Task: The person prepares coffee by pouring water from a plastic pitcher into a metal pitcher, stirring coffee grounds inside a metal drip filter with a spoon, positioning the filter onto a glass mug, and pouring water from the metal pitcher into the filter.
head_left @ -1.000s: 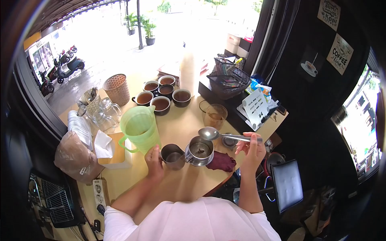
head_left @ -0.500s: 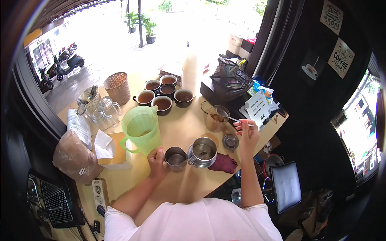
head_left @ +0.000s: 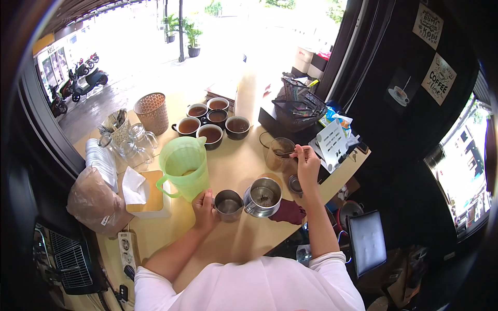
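My left hand (head_left: 204, 211) is wrapped round the handle of a small steel cup (head_left: 228, 206), whose inside looks bare. Touching or almost touching its right side is a larger steel cup (head_left: 263, 194) with pale liquid and dark bits in it. In my right hand (head_left: 307, 161) I pinch a metal spoon (head_left: 287, 153), its bowl end at the mouth of a clear glass mug (head_left: 276, 161). Something brownish shows inside the mug. Under my right wrist lies a round metal lid (head_left: 294, 185), partly hidden. A green pitcher (head_left: 182, 165) stands beyond my left hand.
Several cups of brown drink (head_left: 210, 136) cluster at the back, beside a tall pale cylinder (head_left: 246, 98). Glass mugs (head_left: 136, 150), a tissue box (head_left: 150, 199) and a plastic bag (head_left: 96, 199) stand left. A maroon cloth (head_left: 288, 212) lies near the right edge.
My right hand has moved left and slightly up, bringing the spoon closer to the glass mug and lower at its mouth. My left hand keeps its hold on the small steel cup.
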A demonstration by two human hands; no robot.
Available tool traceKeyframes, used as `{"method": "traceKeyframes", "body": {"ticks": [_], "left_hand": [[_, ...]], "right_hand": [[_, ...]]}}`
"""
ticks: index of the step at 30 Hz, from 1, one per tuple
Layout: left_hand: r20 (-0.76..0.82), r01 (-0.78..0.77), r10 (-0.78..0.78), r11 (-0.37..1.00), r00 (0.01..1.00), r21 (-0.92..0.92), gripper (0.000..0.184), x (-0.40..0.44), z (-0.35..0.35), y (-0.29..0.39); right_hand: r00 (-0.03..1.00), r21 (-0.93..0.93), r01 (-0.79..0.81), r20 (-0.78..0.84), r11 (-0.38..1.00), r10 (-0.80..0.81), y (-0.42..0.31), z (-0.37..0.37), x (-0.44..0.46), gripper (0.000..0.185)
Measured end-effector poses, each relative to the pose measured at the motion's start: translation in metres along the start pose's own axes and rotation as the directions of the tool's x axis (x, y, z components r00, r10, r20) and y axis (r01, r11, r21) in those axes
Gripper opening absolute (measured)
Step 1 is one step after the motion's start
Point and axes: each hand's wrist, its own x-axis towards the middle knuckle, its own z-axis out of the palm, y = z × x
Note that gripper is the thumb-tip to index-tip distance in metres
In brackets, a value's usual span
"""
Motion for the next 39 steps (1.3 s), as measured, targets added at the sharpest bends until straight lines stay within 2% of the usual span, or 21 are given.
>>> {"method": "traceKeyframes", "body": {"ticks": [5, 8, 14, 17, 23, 26, 29, 32, 36, 39], "left_hand": [[-0.005, -0.001, 0.001, 1.0, 1.0, 0.011, 0.033, 0.0, -0.002, -0.002], [-0.007, -0.005, 0.005, 1.0, 1.0, 0.024, 0.033, 0.0, -0.001, -0.001], [-0.013, -0.003, 0.003, 1.0, 1.0, 0.018, 0.033, 0.0, -0.001, -0.004], [-0.027, 0.01, -0.009, 1.0, 1.0, 0.011, 0.032, 0.0, -0.001, -0.005], [-0.037, 0.043, -0.043, 0.999, 0.998, 0.004, 0.032, -0.002, 0.004, 0.005], [-0.036, 0.04, -0.039, 0.999, 0.999, 0.02, 0.032, -0.003, 0.005, 0.007], [-0.036, 0.023, -0.022, 0.999, 0.999, 0.031, 0.032, -0.002, 0.004, 0.005], [-0.042, 0.017, -0.016, 0.999, 0.999, 0.033, 0.032, -0.002, 0.002, 0.003], [-0.059, 0.02, -0.017, 0.999, 0.998, 0.043, 0.031, -0.002, 0.003, 0.002], [-0.047, 0.007, -0.006, 1.0, 0.999, 0.019, 0.03, 0.0, -0.003, -0.006]], "right_hand": [[1.0, -0.027, -0.003, -0.007, 1.0, 0.002, -0.001, 0.0, 0.002, 0.03], [0.997, -0.065, -0.07, 0.003, 0.995, 0.071, -0.01, -0.003, 0.003, 0.034], [0.999, -0.027, 0.001, -0.042, 1.0, -0.002, -0.002, -0.003, 0.001, 0.032], [0.999, -0.085, 0.027, -0.031, 0.996, -0.03, -0.002, -0.008, -0.001, 0.029], [0.997, -0.072, 0.066, -0.024, 0.995, -0.068, -0.012, -0.02, -0.013, 0.019], [0.999, 0.038, 0.021, -0.043, 0.999, -0.02, -0.032, -0.031, -0.024, 0.013], [0.997, 0.03, 0.053, -0.061, 0.998, -0.051, -0.054, -0.048, -0.036, 0.011], [0.986, 0.154, 0.152, -0.088, 0.976, -0.14, -0.077, -0.065, -0.049, 0.011], [0.978, 0.316, 0.21, -0.082, 0.925, -0.194, -0.114, -0.088, -0.068, 0.025], [0.986, 0.399, 0.168, -0.058, 0.901, -0.158, -0.127, -0.097, -0.08, 0.03]]}}
